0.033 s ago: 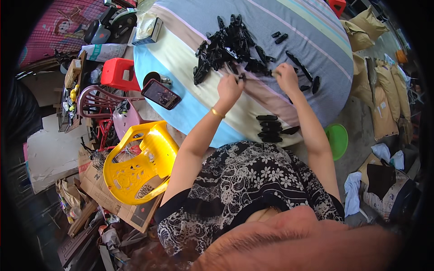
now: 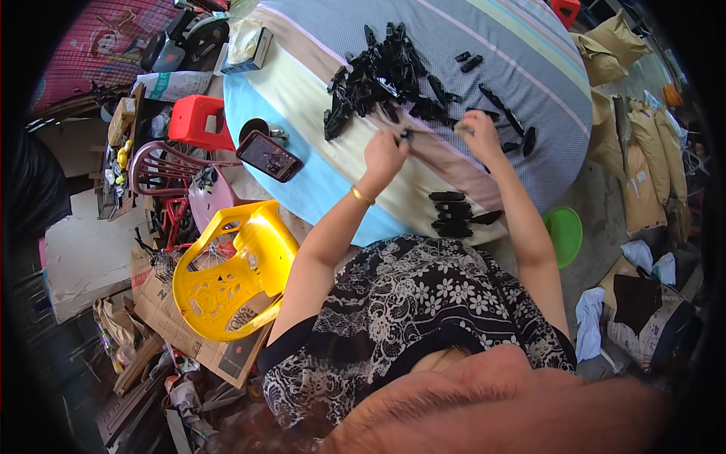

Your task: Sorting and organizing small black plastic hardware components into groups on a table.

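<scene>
On a striped tablecloth (image 2: 333, 185), left to right: a smartphone (image 2: 270, 157); a heap of black plastic parts (image 2: 386, 76); the left hand (image 2: 386, 153), pinching a small dark piece (image 2: 405, 136) (blurred) below the heap; the right hand (image 2: 482, 139), fingers bent, grip unclear.

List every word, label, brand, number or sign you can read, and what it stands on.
No wording quoted, only where print shows:
Cardboard: bold dark letters, partly hidden behind the yellow chair.
White bag: blue-green lettering, too blurred to read.
Phone: anything on its screen is too small to read.
Black parts piled on the table: no readable marks.
</scene>
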Available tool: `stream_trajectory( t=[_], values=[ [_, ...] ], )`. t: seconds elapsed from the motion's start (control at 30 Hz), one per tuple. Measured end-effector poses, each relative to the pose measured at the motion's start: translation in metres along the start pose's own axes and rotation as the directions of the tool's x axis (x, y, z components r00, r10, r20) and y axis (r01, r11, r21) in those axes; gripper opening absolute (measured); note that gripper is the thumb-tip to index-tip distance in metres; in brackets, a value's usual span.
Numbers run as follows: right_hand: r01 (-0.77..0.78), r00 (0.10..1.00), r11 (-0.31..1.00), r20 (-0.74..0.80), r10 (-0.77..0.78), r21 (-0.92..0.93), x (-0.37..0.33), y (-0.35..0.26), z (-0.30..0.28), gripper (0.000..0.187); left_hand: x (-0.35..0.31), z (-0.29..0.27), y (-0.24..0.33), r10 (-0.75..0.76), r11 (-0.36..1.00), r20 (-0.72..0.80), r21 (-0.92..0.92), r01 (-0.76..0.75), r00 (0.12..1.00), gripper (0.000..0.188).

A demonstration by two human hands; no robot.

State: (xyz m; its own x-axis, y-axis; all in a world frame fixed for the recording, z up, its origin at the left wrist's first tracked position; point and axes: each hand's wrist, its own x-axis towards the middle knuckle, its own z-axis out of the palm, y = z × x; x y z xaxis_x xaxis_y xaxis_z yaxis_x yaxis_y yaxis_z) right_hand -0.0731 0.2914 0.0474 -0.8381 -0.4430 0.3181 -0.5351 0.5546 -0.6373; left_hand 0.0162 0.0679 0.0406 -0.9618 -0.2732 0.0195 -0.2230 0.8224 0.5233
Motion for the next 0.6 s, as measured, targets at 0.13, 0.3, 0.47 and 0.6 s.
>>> stream_trajectory(
  t=[0.13,0.3,0.47,0.6],
  values=[
    [-0.596,0.786,0.639,0.517,0.339,0.487,-0.061,0.007,0.01,0.013,-0.046,0.007,0.011,-0.017,0.985,0.235,-0.162,0.056,0.972,0.028],
    [-0.859,0.509,0.281,0.648,0.567,0.429,-0.082,-0.013,0.005,0.019,-0.055,0.011,0.026,0.057,0.961,0.286,-0.275,0.025,0.957,0.029],
    [-0.416,0.87,0.865,0.152,0.468,-0.28,-0.092,-0.005,0.016,0.021,-0.036,0.003,0.013,0.641,0.745,0.217,0.055,-0.665,0.736,0.042],
    [-0.306,0.937,0.952,0.177,0.302,-0.005,-0.093,-0.02,0.001,0.028,-0.032,0.022,0.01,0.551,0.832,0.192,-0.044,-0.553,0.812,0.025]
  ],
)
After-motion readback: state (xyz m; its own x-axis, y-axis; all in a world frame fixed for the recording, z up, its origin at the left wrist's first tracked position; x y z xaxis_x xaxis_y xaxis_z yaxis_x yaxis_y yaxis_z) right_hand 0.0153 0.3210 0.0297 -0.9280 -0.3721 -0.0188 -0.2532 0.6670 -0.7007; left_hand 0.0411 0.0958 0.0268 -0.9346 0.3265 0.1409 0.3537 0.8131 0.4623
